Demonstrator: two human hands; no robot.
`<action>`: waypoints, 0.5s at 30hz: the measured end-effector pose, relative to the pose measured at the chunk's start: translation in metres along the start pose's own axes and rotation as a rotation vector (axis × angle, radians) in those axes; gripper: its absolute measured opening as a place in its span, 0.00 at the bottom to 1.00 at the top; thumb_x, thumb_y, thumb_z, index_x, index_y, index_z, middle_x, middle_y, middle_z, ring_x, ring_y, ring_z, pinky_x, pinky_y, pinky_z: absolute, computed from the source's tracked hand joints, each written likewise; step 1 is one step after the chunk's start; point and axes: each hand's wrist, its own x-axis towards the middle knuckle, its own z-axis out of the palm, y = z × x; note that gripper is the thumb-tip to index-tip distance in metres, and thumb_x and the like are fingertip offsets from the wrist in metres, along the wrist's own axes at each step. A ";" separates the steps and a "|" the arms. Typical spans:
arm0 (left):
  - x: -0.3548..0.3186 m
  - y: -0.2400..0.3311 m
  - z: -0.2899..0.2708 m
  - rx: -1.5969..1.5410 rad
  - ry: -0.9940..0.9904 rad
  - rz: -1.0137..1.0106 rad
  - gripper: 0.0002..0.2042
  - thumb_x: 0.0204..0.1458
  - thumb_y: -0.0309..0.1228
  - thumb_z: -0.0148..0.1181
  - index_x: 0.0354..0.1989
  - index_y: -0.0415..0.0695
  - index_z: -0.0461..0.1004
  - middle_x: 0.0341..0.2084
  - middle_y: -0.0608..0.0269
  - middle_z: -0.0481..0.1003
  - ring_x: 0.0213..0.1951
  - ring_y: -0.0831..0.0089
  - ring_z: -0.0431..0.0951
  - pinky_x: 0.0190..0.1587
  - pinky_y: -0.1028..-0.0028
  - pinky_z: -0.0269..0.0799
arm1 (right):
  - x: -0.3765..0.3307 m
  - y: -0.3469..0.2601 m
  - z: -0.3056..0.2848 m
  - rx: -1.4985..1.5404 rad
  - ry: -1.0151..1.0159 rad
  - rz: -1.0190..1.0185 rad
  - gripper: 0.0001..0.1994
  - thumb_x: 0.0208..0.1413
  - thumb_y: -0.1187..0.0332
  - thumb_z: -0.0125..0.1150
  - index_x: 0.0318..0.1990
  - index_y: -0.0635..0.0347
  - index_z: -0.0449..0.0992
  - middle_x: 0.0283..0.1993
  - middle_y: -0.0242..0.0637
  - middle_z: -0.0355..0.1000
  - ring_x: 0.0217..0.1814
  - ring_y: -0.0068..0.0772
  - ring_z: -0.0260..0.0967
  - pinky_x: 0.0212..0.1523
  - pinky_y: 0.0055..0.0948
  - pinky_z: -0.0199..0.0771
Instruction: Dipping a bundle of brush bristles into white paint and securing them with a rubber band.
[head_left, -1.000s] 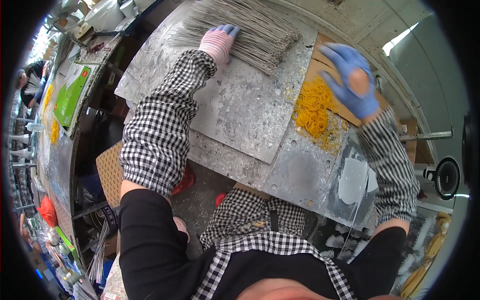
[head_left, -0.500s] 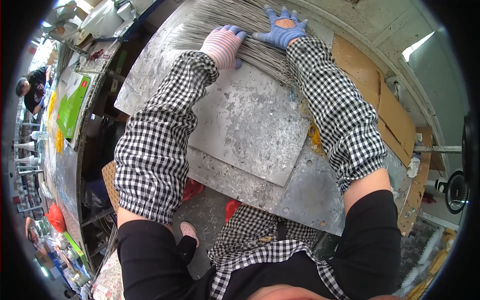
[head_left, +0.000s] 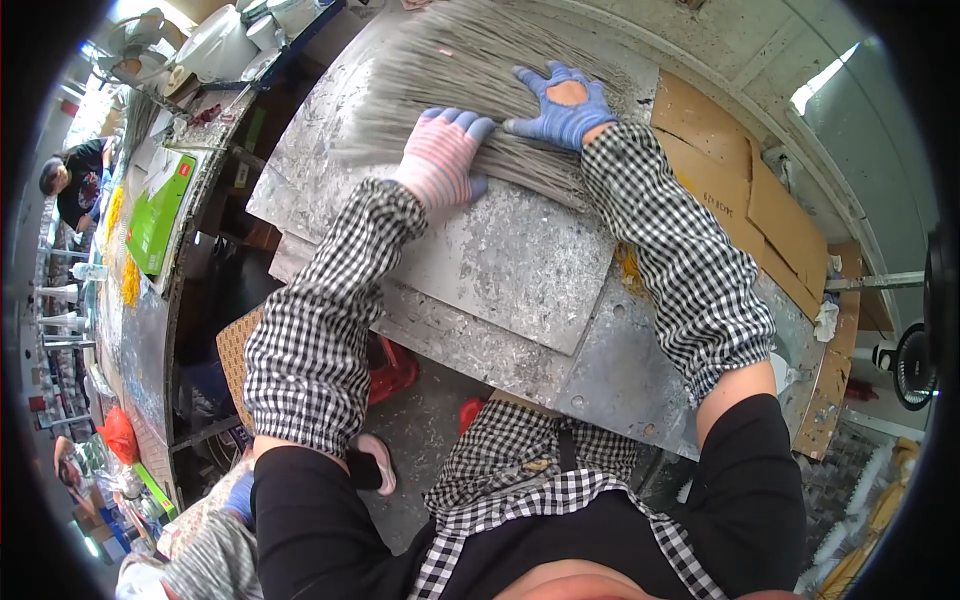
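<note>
Wire pile (head_left: 490, 62) lies across the far end of our grey board (head_left: 490, 265), long axis running approx. far-L to near-R, L ends blurred. Our L hand (head_left: 442, 155) is on the pile's near edge, fingers over, thumb toward the board's bare part; can't tell if it's pinching. Our R hand (head_left: 566, 105), fingers spread, palm down on top, is nearer the pile's R end. Yellow bands (head_left: 628, 264) sit just R of the board.

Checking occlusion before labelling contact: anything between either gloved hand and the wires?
Nothing visible. The left hand lies on the near side of the thin grey wires; the right hand is spread over them. Contact under both palms is hidden. The yellow bands lie clear of both hands.
</note>
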 end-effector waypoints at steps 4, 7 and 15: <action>-0.045 0.032 -0.008 -0.069 0.043 -0.050 0.37 0.32 0.45 0.71 0.55 0.43 0.71 0.49 0.54 0.72 0.56 0.57 0.70 0.63 0.57 0.61 | -0.042 -0.009 0.012 0.059 0.077 -0.121 0.50 0.43 0.25 0.58 0.74 0.31 0.54 0.77 0.53 0.47 0.78 0.61 0.43 0.71 0.69 0.42; -0.070 0.055 -0.011 -0.080 0.098 -0.064 0.37 0.32 0.45 0.71 0.54 0.42 0.70 0.49 0.54 0.72 0.55 0.56 0.71 0.62 0.57 0.62 | -0.064 -0.009 0.017 0.070 0.109 -0.180 0.50 0.43 0.26 0.60 0.74 0.32 0.54 0.76 0.55 0.47 0.78 0.62 0.43 0.71 0.71 0.42; -0.086 0.069 -0.013 -0.130 0.067 -0.080 0.36 0.36 0.44 0.73 0.56 0.42 0.69 0.47 0.54 0.75 0.52 0.56 0.74 0.59 0.57 0.64 | -0.057 -0.020 0.009 -0.032 0.221 -0.408 0.39 0.52 0.44 0.64 0.72 0.37 0.58 0.73 0.46 0.57 0.74 0.53 0.55 0.69 0.52 0.59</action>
